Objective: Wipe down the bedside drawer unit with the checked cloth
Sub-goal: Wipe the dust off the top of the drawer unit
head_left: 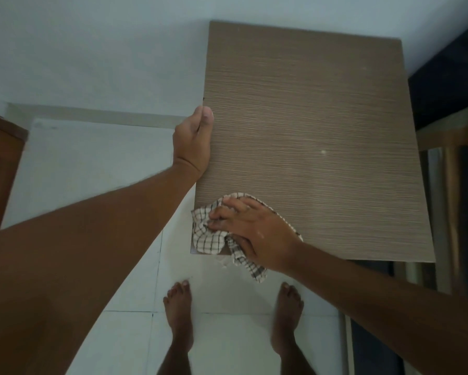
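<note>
I look straight down on the bedside drawer unit, whose brown wood-grain top fills the middle and right of the view. My left hand grips the unit's left edge, thumb on top and fingers hidden down the side. My right hand presses the checked cloth, white with dark lines, onto the near left corner of the top. Part of the cloth hangs over the front edge.
White floor tiles lie to the left and below, where my two bare feet stand in front of the unit. A brown wooden piece sits at the left edge. A dark bed and wooden frame adjoin the unit's right side.
</note>
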`<state>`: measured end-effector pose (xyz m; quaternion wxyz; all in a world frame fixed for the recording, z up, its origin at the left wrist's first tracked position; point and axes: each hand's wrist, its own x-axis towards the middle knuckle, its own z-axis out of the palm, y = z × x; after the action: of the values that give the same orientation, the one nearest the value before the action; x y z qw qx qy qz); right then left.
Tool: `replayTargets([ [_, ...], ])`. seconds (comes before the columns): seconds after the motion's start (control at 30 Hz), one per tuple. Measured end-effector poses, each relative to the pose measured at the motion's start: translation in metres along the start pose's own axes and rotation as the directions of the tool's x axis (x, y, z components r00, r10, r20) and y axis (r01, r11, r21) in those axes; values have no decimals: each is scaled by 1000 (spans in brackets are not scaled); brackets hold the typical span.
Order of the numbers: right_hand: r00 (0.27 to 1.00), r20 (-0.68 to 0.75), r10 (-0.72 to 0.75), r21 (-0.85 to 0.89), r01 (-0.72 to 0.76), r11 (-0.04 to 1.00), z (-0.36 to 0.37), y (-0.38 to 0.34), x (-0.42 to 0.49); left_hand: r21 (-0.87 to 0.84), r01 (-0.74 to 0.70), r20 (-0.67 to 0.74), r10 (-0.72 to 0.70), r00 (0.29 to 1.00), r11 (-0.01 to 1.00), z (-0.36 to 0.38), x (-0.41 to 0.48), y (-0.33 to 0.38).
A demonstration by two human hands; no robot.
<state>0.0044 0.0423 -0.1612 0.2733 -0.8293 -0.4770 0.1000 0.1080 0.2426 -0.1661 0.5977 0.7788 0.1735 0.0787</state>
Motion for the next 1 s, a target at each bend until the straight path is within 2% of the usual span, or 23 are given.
replayTargets([
  [0.1, 1000, 6, -29, 7, 29, 1000, 4, -11, -14, -10, 11, 35, -11, 999, 1000, 0, -4, -2],
  [0.2, 999, 28, -27, 12, 27, 1000, 8, -24, -27, 75, 28, 32, -30, 999, 997, -1, -4, -4],
  [0.3, 999, 34, -16, 7, 16, 1000, 20, -35, -43, 79, 60, 46, -64, 997, 995, -1, -8, 3],
  [0.47, 997, 73, -15, 90, 8, 996, 46, -47, -77, 140, 39, 125, -57, 991, 989, 0, -13, 6],
  [0.57, 997, 73, 29, 40, -32, 999, 51, -60, -107, 146, 9, 125, -28, 992, 989, 1, -17, 8],
  [0.6, 996, 55, 68, 8, -69, 998, 47, -65, -113, 160, -10, 128, -11, 992, 987, 1, -17, 9],
  [0.7, 984, -64, 165, 201, -149, 968, 33, -71, -106, 222, -44, 151, 10, 989, 974, 0, -16, 11],
  [0.8, 940, -216, 265, 286, -198, 937, 10, -65, -75, 300, -63, 171, 11, 985, 952, 2, -14, 17],
  [1.0, 827, -384, 411, 313, -302, 900, -44, -25, -4, 389, -130, 201, 54, 978, 912, 7, 2, 31],
])
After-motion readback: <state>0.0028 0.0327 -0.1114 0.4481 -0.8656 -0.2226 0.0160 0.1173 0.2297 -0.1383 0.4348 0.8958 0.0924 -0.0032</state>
